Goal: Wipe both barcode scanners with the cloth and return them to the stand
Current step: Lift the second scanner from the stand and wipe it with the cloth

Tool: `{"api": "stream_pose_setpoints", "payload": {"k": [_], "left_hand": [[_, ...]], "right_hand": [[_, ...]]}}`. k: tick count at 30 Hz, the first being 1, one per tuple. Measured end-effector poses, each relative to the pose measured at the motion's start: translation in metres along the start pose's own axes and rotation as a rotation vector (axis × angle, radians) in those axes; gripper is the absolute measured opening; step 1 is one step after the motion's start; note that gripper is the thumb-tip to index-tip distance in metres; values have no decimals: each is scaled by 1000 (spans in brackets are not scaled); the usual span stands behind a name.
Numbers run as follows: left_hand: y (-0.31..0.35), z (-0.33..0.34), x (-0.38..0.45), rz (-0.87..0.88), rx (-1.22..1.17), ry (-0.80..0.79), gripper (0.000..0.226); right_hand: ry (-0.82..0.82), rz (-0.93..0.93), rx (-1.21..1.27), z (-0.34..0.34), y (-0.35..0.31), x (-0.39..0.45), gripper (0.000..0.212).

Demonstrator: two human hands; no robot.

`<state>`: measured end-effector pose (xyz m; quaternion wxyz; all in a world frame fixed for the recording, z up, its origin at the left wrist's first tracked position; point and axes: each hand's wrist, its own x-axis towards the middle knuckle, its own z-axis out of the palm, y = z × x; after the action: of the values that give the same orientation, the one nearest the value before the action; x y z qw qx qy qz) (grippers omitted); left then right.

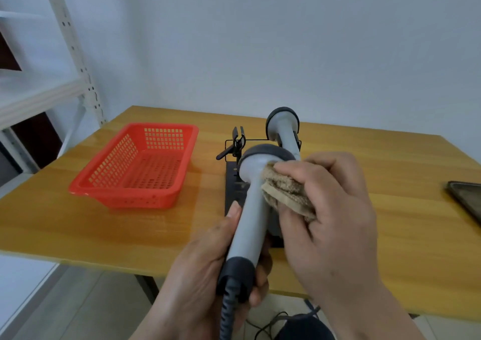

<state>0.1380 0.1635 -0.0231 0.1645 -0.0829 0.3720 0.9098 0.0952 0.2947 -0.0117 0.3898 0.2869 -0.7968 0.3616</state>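
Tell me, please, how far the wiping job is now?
Done: cannot tell; one grey barcode scanner sits in the black wire stand. In hand: left hand grips the second grey scanner; right hand presses the brown cloth on it. Left: returning it.

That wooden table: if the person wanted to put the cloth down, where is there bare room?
The table is bare along its near edge in front of the red basket, and between the black stand and the dark phone on the right. It is crowded around the stand, where both hands work on the held scanner.
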Motion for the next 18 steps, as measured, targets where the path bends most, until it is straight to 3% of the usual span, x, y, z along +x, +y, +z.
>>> {"api": "stream_pose_setpoints", "payload": {"k": [2, 5, 9, 12, 18], "left_hand": [[5, 0, -2, -28, -31, -27, 51], [9, -5, -5, -81, -285, -273, 48], [9, -12, -5, -77, -292, -362, 48], [8, -10, -3, -99, -298, -404, 46], [7, -1, -5, -30, -139, 5, 38]], "right_hand": [[35, -57, -30, 1, 1, 0, 24], [-26, -4, -36, 6, 14, -14, 29], [53, 186, 72, 4, 14, -22, 29], [115, 146, 138, -2, -4, -10, 25], [-49, 144, 236, 0, -24, -14, 28]]}}
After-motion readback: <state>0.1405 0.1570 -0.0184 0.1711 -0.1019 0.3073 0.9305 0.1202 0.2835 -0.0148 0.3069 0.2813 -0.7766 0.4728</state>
